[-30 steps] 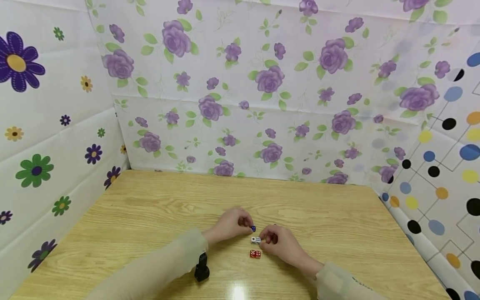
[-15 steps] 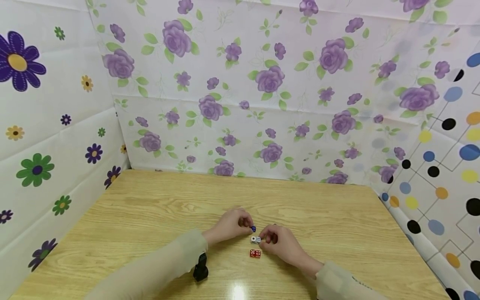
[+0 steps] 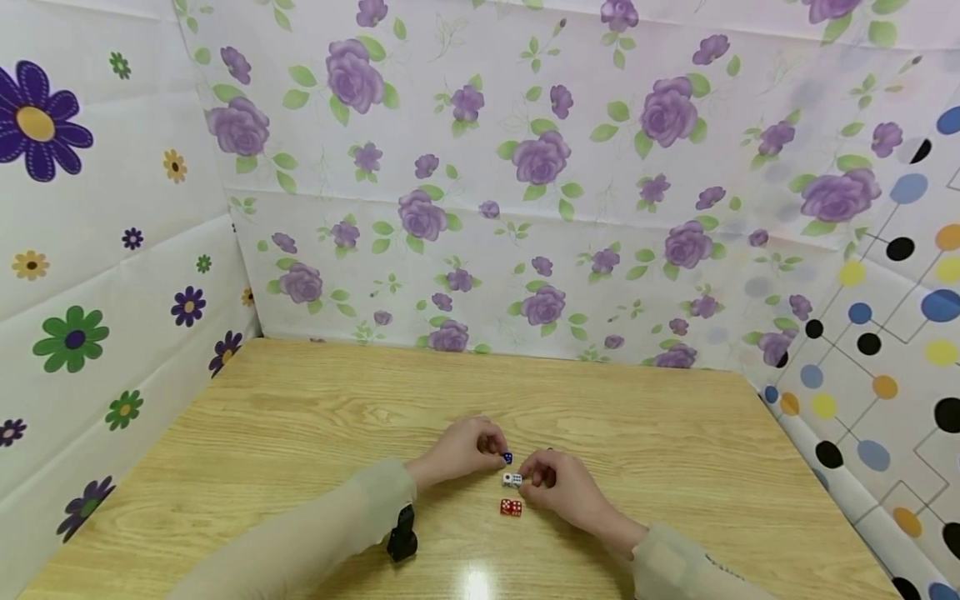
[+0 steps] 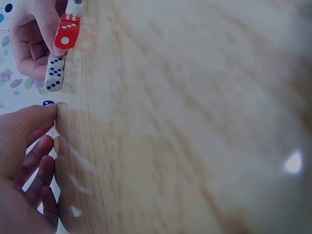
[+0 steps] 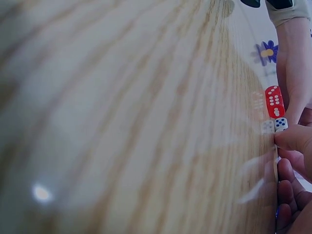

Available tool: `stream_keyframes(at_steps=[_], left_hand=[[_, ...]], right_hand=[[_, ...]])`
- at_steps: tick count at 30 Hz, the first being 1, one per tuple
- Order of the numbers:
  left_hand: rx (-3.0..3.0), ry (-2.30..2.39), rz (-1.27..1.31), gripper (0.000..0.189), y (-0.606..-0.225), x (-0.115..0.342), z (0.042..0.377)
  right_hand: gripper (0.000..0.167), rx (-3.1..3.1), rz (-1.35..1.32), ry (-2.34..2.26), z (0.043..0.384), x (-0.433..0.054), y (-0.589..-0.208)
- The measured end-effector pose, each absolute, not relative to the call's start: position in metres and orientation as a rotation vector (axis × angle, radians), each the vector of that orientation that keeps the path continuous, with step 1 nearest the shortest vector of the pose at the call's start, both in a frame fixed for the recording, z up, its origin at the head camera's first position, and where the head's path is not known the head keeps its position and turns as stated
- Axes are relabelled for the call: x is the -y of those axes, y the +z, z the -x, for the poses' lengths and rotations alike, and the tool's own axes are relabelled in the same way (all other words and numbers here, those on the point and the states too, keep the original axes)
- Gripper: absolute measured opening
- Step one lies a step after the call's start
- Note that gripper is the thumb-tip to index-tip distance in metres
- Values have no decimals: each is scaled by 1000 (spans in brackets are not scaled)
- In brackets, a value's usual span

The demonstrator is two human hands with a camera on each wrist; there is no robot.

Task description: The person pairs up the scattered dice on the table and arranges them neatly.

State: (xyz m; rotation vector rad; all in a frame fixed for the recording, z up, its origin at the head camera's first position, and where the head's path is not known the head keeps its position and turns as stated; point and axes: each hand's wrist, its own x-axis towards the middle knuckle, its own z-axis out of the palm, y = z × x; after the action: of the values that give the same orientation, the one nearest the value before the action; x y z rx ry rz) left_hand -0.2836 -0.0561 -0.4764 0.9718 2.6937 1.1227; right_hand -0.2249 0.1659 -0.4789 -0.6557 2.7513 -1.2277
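Note:
My left hand [image 3: 467, 447] pinches a small blue die [image 3: 507, 458] between thumb and fingertip; in the left wrist view only a sliver of the blue die [image 4: 48, 103] shows past the thumb. Nearer to me, two white dice [image 3: 512, 480] stand side by side on the table. The thumb and forefinger of my right hand [image 3: 564, 486] pinch the right-hand one at its right end. Closest to me sits a pair of red dice [image 3: 511, 507], side by side, with neither hand on them. The three colours line up in a column between my hands.
A wooden table [image 3: 322, 408] lies under everything, with a bright glare near its front. A black device [image 3: 402, 537] hangs at my left wrist. A small dark bit peeks out behind my right hand. Flowered cloth [image 3: 480, 275] walls the back, with patterned sheets on both sides.

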Motion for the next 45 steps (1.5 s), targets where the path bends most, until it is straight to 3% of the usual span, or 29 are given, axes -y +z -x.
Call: stream_keyframes(at_steps=[25,45], left_hand=[[-2707,1096,-947,9,-477,56,282],[-2703,1104,-951,7,-475,55,281]], right_hand=[[10,-2728,687,-1213,227,-169,-477],[19,-2881,682,-1131,249,-192,-460]])
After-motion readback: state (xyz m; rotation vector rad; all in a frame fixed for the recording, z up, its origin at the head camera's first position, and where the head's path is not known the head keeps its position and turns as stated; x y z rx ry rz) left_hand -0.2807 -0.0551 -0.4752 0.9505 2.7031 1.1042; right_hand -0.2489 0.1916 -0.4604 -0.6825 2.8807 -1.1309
